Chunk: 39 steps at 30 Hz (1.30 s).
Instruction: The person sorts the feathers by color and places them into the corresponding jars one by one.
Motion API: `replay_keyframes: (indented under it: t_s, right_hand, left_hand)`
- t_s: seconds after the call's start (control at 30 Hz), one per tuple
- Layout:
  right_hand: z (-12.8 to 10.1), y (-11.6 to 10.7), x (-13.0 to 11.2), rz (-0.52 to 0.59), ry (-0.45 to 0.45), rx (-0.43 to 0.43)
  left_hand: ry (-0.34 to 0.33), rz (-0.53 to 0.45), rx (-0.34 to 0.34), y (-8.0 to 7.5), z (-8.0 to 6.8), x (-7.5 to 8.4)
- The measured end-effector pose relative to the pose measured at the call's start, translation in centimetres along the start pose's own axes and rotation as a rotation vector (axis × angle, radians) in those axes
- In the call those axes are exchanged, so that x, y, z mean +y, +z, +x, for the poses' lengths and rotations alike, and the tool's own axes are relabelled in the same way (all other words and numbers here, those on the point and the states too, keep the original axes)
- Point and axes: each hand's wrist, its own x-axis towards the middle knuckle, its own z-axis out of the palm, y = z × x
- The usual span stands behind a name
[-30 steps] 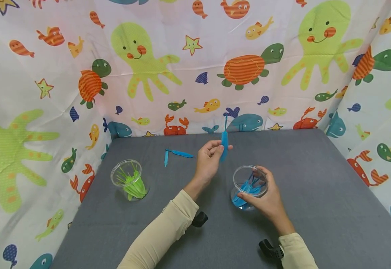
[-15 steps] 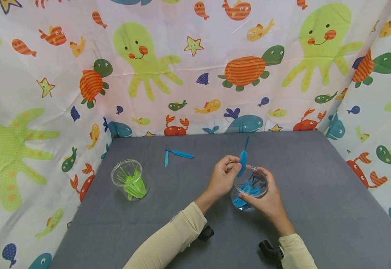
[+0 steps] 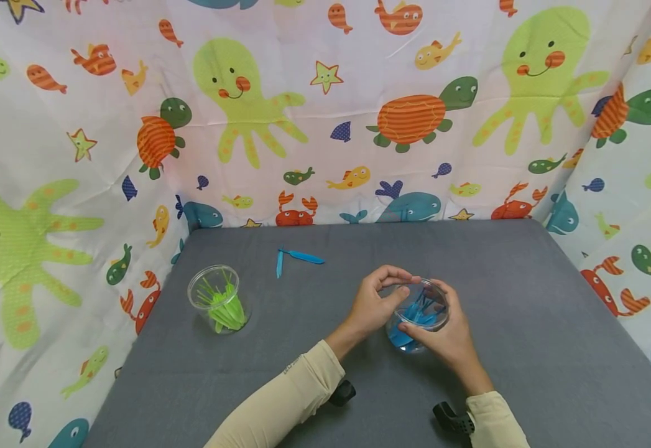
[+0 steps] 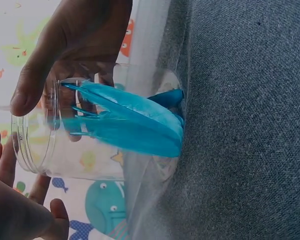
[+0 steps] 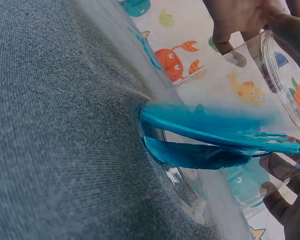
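Observation:
Blue feathers (image 3: 421, 316) stand in a clear plastic jar (image 4: 90, 169) on the right half of the table. My right hand (image 3: 455, 339) grips the jar at its right side, thumb in front and fingers behind. At the mouth, my left hand (image 3: 375, 305) has its thumb and fingertips beside the rim, with no feather visible between them. In the right wrist view, one blurred blue feather (image 5: 210, 114) is inside the jar above a sharper one. The left wrist view shows the feathers' quills pointing toward the opening.
A second clear jar (image 3: 195, 305) holding green feathers (image 3: 227, 313) stands on the left. Two blue feathers (image 3: 306, 257) lie at an angle toward the back of the grey tabletop (image 3: 526, 298). A patterned curtain (image 3: 336, 168) borders the back and sides.
My left hand has brought a blue feather rightward to the jar's mouth and let it go into the jar. My right hand has stayed on the jar.

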Motion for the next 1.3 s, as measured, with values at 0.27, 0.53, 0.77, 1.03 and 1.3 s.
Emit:
replay_keyframes:
  t_s: [0.27, 0.53, 0.77, 1.03, 1.3]
  right_hand:
    - [0.0, -0.1, 0.0, 0.019, 0.008, -0.007]
    - [0.0, -0.4, 0.2, 0.002, 0.010, -0.002]
    - [-0.1, -0.3, 0.4, 0.047, 0.008, -0.028]
    - [0.0, -0.3, 0.3, 0.049, 0.012, -0.023]
    - [0.0, -0.2, 0.3, 0.040, 0.002, -0.022]
  left_hand:
    - [0.034, 0.018, 0.138, -1.4, 0.6, -0.2]
    - [-0.107, 0.175, 0.471, -5.8, 2.7, -1.8]
    - [-0.237, 0.385, 0.701, -12.1, 4.4, -3.6]
    - [-0.374, 0.584, 0.771, -16.9, 5.3, -5.2]
    - [-0.448, 0.956, 0.624, -18.5, 4.4, -6.9]
